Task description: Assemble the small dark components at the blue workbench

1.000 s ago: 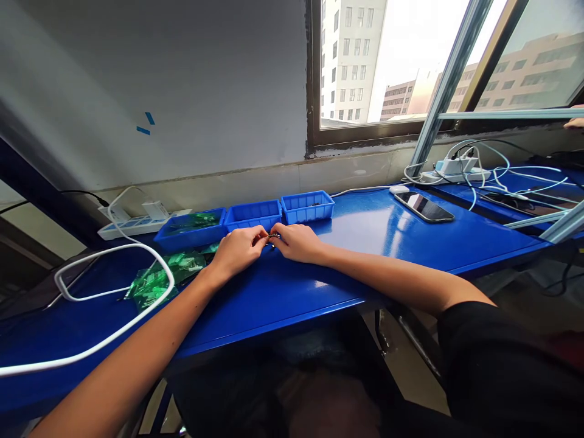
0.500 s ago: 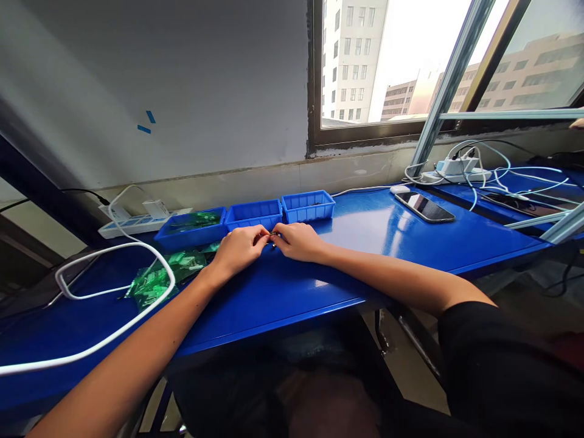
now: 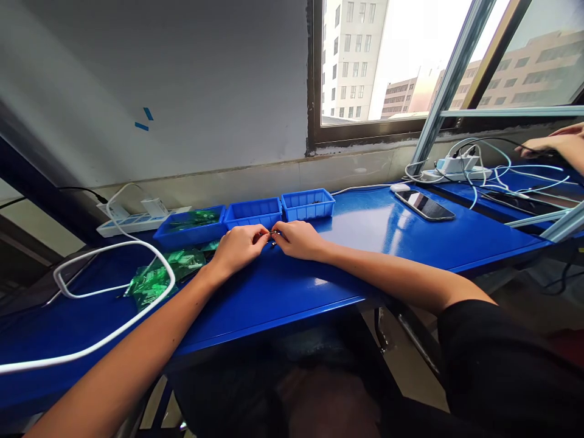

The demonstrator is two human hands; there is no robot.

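My left hand and my right hand meet fingertip to fingertip over the blue table. Both are closed in a pinch around a small dark piece with shiny spots; the fingers cover most of it, so its kind cannot be made out. Just behind the hands stand three blue bins: the left bin contains green-tinted packets, the middle bin shows no visible contents, and the right bin has small dark bits. Left of my left hand lie green plastic bags with pale pieces inside.
A thick white cable loops over the table's left side, near a power strip. At the right are a phone, a metal frame post and tangled cables around another power strip. Another person's hand reaches in there.
Another person's hand has come further into view at the far right, above the cables. My two hands stay pinched together in nearly the same place.
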